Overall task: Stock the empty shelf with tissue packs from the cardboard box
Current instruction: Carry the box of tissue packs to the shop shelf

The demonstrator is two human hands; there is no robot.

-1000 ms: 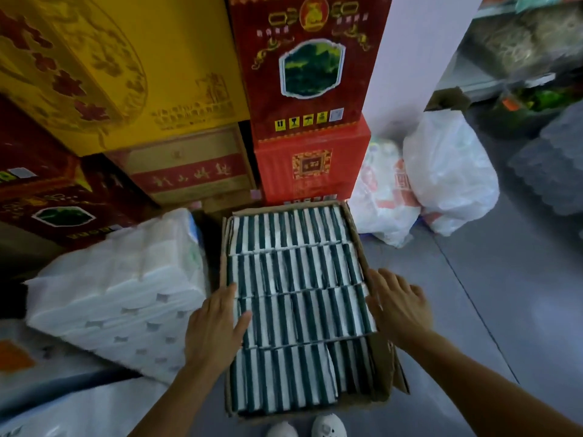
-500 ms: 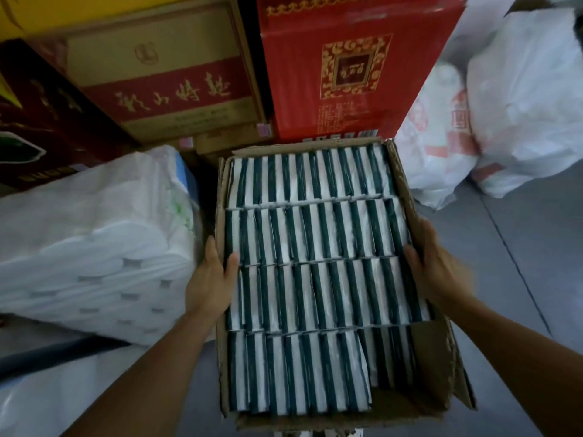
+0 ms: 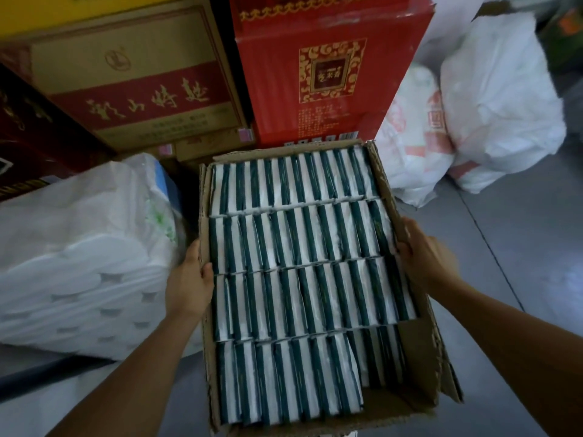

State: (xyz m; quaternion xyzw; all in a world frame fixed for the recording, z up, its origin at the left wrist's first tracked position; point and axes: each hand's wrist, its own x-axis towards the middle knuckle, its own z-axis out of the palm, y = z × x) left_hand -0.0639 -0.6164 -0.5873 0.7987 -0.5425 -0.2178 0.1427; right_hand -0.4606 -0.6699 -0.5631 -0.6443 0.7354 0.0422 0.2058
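An open cardboard box [image 3: 422, 357] fills the middle of the view. It is packed with several rows of green-and-white striped tissue packs [image 3: 299, 234] standing on edge, with a gap at the near right corner. My left hand [image 3: 189, 285] grips the box's left wall, thumb hooked over the rim. My right hand [image 3: 426, 257] clasps the right wall, fingers curled over its edge. No shelf is in view.
A large wrapped bundle of white paper rolls [image 3: 79, 247] lies just left of the box. Stacked cartons stand behind it: a brown one with a red band [image 3: 135, 80] and a red one [image 3: 331, 74]. White plastic bags [image 3: 498, 99] sit at the right on grey floor [image 3: 520, 263].
Both hands moved from resting on the packs to the box's side walls and closed on them. The box now looks larger and nearer in view.
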